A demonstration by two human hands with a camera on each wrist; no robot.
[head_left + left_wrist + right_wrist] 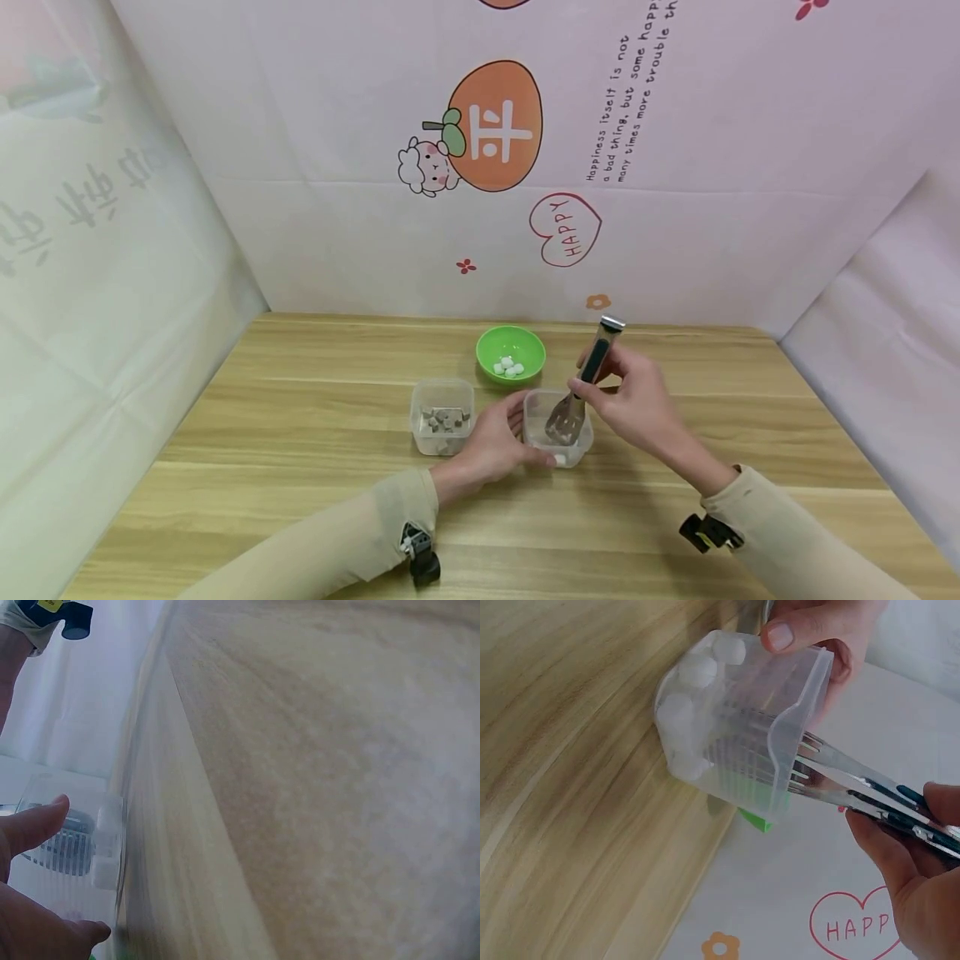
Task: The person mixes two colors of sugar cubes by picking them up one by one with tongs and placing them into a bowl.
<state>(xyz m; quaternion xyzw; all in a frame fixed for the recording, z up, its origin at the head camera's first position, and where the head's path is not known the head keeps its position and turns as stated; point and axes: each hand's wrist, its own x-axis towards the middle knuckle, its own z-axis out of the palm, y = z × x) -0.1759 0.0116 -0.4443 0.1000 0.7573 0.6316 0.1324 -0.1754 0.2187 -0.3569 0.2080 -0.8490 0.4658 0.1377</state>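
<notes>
My right hand [636, 402] holds a pair of metal tongs [596, 360] with dark grips, pinched between thumb and fingers. Their slotted ends reach down inside a clear plastic container [534, 427]. My left hand [489, 442] grips that container from its left side, thumb at the near wall and fingers around the far one. Through the wall, the right wrist view shows several white rounded pieces [697, 671] at the bottom. Whether the tong ends touch a piece is unclear. In the left wrist view the slotted end [66, 851] shows behind my thumb [37, 823].
Behind the gripped container stands a green bowl [489, 343] with several white pieces [507, 367] in it. To the left, another clear container [442, 393] holds small greyish-brown chunks [446, 419]. Printed white cloth [337, 242] hangs along the far edge of the wooden table [315, 433].
</notes>
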